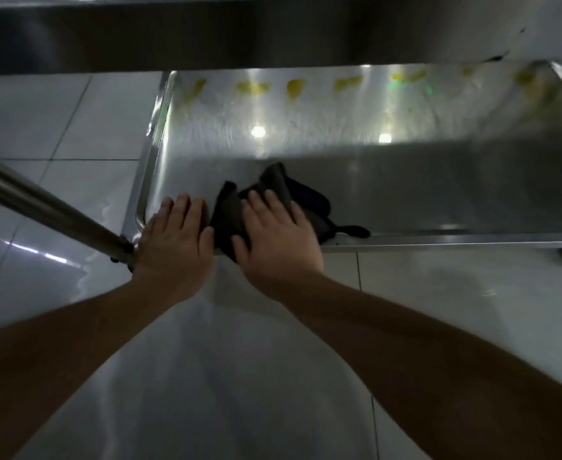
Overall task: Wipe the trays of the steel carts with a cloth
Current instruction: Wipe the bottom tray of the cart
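We have our right hand [278,232] spread flat on a dark cloth [273,207], fingers straight, pressing it down onto the near edge of the steel tray [439,180]. Our left hand [173,234] lies open just beside it, fingers straight, resting on the tray's near left corner where the cart's post [40,200] meets the rim. The cloth is bunched, part of it hanging over the near rim, with a dark strip trailing along the rim to the right.

A row of yellow smears [296,88] sits along the far side of the tray, well apart from the cloth. We judge the main risk is that a crumpled cloth wipes a narrow strip and simply drags that residue across the steel instead of lifting it. The overhanging part could slip off the rim onto the floor tiles [57,121] if we push without gathering it. Leaning on the corner might also roll the cart away from us
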`<state>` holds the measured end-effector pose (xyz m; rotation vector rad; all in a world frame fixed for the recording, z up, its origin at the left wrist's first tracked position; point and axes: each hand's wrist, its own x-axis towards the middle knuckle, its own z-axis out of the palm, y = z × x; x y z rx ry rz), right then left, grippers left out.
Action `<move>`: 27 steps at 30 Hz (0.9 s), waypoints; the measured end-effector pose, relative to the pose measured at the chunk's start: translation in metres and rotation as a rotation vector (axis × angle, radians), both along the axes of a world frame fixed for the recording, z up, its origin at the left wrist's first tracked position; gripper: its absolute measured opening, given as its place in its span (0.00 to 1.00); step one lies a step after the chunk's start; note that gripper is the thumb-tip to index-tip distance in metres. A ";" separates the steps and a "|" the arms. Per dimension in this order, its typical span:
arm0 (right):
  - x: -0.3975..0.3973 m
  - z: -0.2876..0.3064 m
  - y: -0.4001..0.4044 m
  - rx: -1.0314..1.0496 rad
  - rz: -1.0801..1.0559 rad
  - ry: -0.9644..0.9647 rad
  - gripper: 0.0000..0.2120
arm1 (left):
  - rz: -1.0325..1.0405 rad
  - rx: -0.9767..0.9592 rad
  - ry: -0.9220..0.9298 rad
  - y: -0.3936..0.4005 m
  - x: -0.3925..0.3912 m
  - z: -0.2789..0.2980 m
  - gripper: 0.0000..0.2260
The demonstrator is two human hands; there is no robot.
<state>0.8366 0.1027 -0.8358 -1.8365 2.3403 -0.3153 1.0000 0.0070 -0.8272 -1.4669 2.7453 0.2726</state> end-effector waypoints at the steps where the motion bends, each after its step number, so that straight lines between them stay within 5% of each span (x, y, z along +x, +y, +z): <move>1: 0.004 -0.001 -0.005 -0.005 0.045 0.004 0.32 | -0.004 -0.001 0.011 -0.001 0.002 0.000 0.32; 9: -0.059 -0.006 0.043 -0.070 0.257 0.138 0.27 | -0.012 -0.055 0.038 0.006 0.001 0.005 0.34; 21: -0.091 0.035 0.112 -0.067 0.020 -0.010 0.24 | -0.051 -0.089 -0.109 0.014 -0.002 0.009 0.36; 24: -0.075 0.060 0.131 0.081 -0.039 -0.106 0.20 | -0.048 0.081 -0.306 0.008 -0.009 0.035 0.38; 27: -0.054 0.083 0.169 0.475 -0.101 -0.337 0.09 | -0.075 0.143 -0.428 0.031 -0.024 0.074 0.34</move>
